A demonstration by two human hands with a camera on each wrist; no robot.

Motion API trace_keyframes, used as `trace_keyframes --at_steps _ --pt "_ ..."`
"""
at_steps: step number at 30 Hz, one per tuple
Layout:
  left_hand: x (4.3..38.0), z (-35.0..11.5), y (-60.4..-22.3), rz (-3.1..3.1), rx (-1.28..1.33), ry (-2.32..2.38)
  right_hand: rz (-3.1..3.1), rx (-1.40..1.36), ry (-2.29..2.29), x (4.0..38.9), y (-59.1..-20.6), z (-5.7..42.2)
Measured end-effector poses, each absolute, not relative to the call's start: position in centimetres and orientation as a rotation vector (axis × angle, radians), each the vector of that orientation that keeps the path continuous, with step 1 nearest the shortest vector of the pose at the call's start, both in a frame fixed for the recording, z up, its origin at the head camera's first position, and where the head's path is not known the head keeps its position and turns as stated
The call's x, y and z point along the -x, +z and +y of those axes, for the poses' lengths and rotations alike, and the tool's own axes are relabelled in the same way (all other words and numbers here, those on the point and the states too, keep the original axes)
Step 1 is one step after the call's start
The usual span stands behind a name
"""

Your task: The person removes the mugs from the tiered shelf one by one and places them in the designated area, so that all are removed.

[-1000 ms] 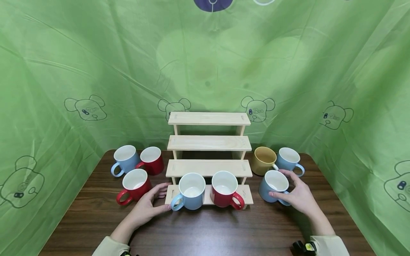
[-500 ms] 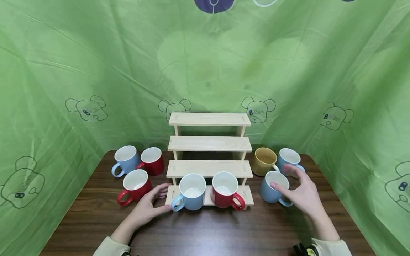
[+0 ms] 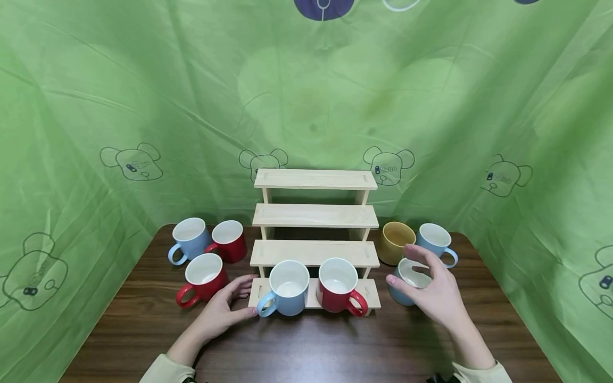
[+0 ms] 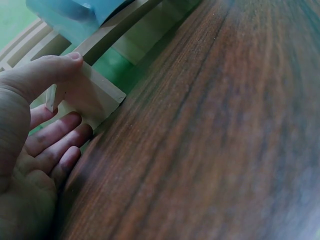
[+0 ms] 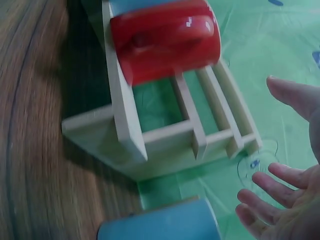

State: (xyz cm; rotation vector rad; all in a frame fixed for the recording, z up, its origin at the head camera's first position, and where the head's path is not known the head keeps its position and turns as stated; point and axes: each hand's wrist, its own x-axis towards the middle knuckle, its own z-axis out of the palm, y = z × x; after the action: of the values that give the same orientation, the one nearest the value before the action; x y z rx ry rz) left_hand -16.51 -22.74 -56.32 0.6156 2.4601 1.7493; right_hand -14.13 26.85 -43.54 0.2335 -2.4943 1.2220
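My left hand (image 3: 219, 315) is at the left end of a pale wooden stepped rack (image 3: 314, 252). In the left wrist view its thumb lies on the lowest board's front edge and its fingers curl behind the end, holding that corner. On the lowest step stand a light blue mug (image 3: 290, 292) and a red mug (image 3: 335, 295), handles toward me. My right hand (image 3: 438, 298) hovers over another light blue mug (image 3: 400, 296) right of the rack, partly hiding it. Its thumb and fingers are spread, with nothing between them in the right wrist view.
Left of the rack stand a blue mug (image 3: 191, 240), a red mug (image 3: 232, 244) and a nearer red mug (image 3: 210, 282). A mustard mug (image 3: 390, 249) and a blue mug (image 3: 433, 240) are at the back right. Green cloth (image 3: 306, 96) hangs behind the dark wooden table (image 3: 306, 351).
My right hand has let go of the light blue mug, risen off it and shifted left over its rim. The left hand has kept its place on the rack.
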Motion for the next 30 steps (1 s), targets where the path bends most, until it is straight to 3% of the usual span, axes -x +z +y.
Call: trace_keyframes --at_steps 30 --pt "16.5 -22.7 -56.1 2.462 -0.592 1.741 -2.498 -0.55 1.355 14.5 -42.2 18.5"
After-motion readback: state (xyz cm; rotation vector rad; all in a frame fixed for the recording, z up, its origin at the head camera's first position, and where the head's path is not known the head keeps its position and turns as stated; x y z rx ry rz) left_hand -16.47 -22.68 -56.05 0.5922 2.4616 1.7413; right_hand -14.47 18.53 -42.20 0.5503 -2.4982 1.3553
